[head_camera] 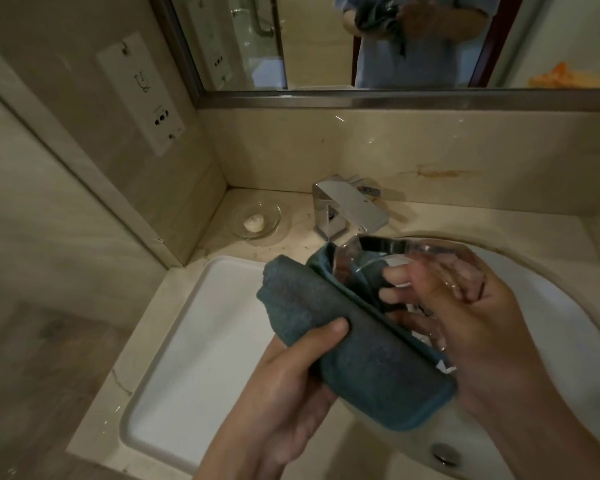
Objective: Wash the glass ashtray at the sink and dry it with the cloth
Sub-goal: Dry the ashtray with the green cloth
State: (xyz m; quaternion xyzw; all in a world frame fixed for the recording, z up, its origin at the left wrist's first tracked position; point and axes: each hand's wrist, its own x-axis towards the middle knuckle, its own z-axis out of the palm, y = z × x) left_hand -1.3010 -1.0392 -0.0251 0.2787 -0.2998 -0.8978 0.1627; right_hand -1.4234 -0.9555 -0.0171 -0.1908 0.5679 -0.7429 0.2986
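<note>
A clear glass ashtray (pixel 426 252) is held tilted above the white sink basin (pixel 551 306). My right hand (pixel 471 327) grips it from the right, fingers curled round its rim and showing through the glass. A dark teal cloth (pixel 329 327) wraps the ashtray's left and lower side, and a fold of it lies inside the bowl. My left hand (pixel 291 382) holds the cloth from below, thumb pressed on top of it. The ashtray's bottom is hidden by the cloth.
A chrome faucet (pixel 347 209) stands behind the hands. A glass soap dish (pixel 257 220) with a small soap sits at the counter's back left. A white tray (pixel 201 344) lies left of the basin. The drain (pixel 445 453) is at the front. A mirror (pixel 395 43) hangs above.
</note>
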